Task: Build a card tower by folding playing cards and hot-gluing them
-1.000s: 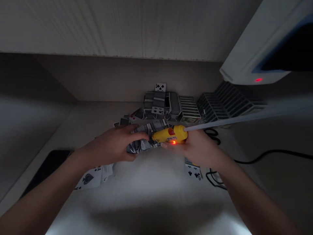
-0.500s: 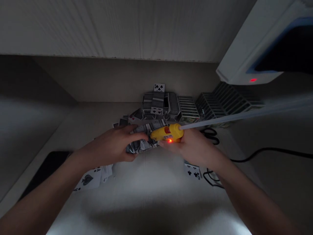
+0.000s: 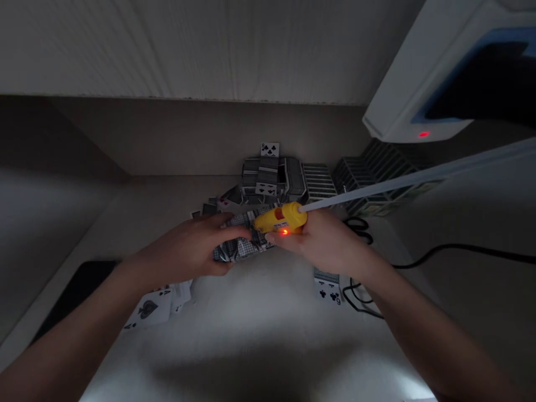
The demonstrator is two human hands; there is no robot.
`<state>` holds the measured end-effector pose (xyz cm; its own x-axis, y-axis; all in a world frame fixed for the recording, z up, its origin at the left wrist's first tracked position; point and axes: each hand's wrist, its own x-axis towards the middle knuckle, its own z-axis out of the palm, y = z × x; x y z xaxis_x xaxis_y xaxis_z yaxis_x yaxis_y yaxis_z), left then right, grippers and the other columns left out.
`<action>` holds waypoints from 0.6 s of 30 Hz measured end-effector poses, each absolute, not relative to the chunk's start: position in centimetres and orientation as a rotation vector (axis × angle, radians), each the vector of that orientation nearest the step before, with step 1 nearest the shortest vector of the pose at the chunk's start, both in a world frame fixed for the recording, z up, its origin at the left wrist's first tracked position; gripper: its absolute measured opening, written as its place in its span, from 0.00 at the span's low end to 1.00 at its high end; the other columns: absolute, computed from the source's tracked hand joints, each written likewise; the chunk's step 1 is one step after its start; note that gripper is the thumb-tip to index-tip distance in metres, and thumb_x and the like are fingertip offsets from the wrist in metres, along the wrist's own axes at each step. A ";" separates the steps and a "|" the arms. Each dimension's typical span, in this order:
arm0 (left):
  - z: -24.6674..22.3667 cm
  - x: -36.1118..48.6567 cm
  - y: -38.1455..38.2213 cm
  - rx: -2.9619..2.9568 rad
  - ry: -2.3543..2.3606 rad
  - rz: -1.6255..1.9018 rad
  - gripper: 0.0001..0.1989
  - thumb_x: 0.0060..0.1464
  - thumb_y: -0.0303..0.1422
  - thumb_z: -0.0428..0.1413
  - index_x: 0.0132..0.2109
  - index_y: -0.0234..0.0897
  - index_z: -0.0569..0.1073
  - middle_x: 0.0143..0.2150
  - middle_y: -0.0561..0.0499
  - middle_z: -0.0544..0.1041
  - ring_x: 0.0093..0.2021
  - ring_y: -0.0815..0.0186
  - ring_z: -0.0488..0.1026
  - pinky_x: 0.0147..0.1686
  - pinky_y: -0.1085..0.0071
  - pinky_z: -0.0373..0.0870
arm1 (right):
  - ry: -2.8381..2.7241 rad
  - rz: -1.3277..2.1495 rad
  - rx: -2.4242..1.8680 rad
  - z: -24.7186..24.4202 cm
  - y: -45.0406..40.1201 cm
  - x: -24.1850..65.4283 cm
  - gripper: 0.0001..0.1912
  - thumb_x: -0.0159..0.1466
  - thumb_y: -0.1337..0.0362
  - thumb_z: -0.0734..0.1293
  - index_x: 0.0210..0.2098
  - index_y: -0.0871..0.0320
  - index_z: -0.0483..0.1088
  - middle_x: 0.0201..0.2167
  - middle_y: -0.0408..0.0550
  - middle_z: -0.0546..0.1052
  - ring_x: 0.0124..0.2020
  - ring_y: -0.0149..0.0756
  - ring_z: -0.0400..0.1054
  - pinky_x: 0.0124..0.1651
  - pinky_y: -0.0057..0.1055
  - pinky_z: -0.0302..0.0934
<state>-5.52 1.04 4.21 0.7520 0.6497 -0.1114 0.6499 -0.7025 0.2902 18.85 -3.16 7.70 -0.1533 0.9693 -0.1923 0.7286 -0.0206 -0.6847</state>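
One yellow glue gun (image 3: 280, 219), lit red, is held by my right fingers (image 3: 288, 240) beside the checked card bundle (image 3: 245, 249), nozzle (image 3: 258, 225) toward it, long axis slanting away; my left fingers (image 3: 235, 233) clasp that bundle.

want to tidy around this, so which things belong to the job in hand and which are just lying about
In hand:
yellow glue gun, in right hand
glue stick in its back
patterned piece, in left hand

Apparently lying about:
ace of spades
flat black slab
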 end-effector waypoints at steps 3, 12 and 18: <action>4.1 -5.6 1.1 2.643 0.993 0.016 0.25 0.50 0.36 0.59 0.56 0.54 0.71 0.52 0.49 0.73 0.47 0.54 0.75 0.43 0.63 0.70 | -1.945 0.968 -1.783 8.0 -2.8 18.9 0.10 0.58 0.55 0.68 0.31 0.55 0.75 0.27 0.44 0.78 0.30 0.36 0.70 0.29 0.27 0.59; 4.2 -5.6 1.2 2.662 0.980 -0.004 0.26 0.51 0.35 0.59 0.58 0.55 0.69 0.54 0.48 0.72 0.48 0.54 0.74 0.44 0.61 0.71 | -1.970 1.107 -1.791 8.1 -2.2 19.2 0.10 0.56 0.55 0.68 0.27 0.55 0.71 0.23 0.42 0.74 0.26 0.33 0.66 0.26 0.27 0.56; 4.3 -5.4 1.1 2.659 0.978 0.033 0.25 0.51 0.36 0.59 0.57 0.54 0.70 0.52 0.49 0.73 0.48 0.56 0.74 0.47 0.62 0.70 | -2.061 0.916 -1.882 8.7 -2.3 18.8 0.12 0.56 0.53 0.68 0.33 0.55 0.74 0.32 0.46 0.79 0.32 0.36 0.70 0.30 0.28 0.57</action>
